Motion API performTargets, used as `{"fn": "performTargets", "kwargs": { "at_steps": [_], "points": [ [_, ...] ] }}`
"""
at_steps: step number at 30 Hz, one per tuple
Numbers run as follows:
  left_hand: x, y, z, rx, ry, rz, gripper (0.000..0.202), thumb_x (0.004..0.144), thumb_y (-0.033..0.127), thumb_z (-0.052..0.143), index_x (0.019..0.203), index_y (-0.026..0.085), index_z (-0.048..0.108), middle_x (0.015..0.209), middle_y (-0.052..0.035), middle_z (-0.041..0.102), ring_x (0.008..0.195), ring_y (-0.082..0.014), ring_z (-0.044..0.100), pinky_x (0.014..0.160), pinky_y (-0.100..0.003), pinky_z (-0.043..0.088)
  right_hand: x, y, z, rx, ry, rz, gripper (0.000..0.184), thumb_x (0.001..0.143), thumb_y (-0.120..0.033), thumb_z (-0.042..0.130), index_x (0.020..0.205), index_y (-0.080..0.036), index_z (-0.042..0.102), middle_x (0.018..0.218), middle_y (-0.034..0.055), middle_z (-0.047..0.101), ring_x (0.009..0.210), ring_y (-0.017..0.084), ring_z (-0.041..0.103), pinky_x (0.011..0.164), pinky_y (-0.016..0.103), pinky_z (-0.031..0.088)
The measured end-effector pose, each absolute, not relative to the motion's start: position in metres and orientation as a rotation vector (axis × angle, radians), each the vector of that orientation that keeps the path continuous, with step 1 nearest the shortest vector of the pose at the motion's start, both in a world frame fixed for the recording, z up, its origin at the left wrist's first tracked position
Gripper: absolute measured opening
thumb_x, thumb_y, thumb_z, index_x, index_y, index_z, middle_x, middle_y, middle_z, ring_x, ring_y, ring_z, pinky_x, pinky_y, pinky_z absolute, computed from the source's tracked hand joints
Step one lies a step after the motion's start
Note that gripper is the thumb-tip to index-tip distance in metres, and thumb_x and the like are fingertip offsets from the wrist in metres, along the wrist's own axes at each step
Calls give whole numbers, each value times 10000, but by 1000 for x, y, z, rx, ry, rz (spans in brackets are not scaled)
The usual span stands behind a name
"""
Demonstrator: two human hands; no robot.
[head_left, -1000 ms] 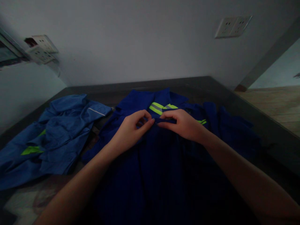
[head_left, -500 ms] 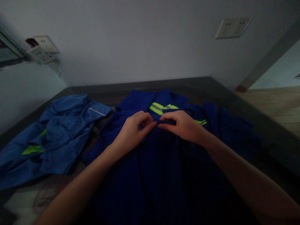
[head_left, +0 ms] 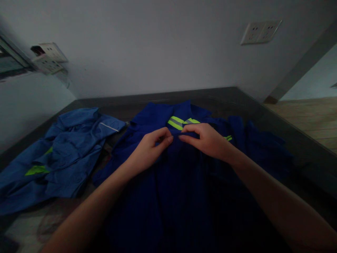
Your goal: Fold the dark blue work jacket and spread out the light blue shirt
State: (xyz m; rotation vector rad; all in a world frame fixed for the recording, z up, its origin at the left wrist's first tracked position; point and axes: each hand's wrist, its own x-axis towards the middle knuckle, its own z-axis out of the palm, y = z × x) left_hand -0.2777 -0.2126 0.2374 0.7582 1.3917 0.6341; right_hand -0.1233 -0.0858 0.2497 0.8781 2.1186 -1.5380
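Observation:
A dark blue work garment [head_left: 181, 182] with yellow-green and grey reflective strips [head_left: 176, 122] lies spread in front of me, its near part hanging toward my body. My left hand [head_left: 155, 142] pinches a fold of its cloth between thumb and fingers near the middle. Close beside it, on the right, my right hand [head_left: 204, 138] pinches the same fold, with a small gap between the two sets of fingertips. What lies inside the fold is too dark to make out.
A lighter blue garment [head_left: 73, 151] with yellow-green patches lies crumpled at the left on the dark table [head_left: 218, 94]. Behind the table rises a pale wall [head_left: 158, 49] with a socket plate [head_left: 260, 32] at right and more sockets [head_left: 50, 58] at left. Wooden floor [head_left: 310, 116] shows at right.
My fingertips have drawn slightly apart along the fold, the left hand shifting a little to the left. Both hands still grip the cloth.

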Motion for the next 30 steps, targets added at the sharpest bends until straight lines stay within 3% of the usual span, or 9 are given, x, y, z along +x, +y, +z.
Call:
{"fn": "performTargets", "kwargs": {
  "at_steps": [21, 30],
  "points": [
    [-278, -212, 245, 1020, 1501, 570, 162, 885, 203, 445, 732, 171, 489, 695, 24, 495, 672, -123, 480, 627, -238, 343, -130, -92, 267, 901, 2230, -1447, 110, 833, -226, 581, 800, -149, 652, 742, 20, 655, 681, 136, 553, 636, 246, 332],
    [-267, -220, 243, 1135, 1601, 529, 133, 874, 170, 452, 743, 183, 468, 714, 13, 508, 671, -134, 495, 610, -246, 359, -135, -107, 276, 770, 2249, -1213, 133, 872, -209, 529, 813, -145, 629, 747, 58, 611, 707, 170, 530, 641, 271, 333]
  ]
}}
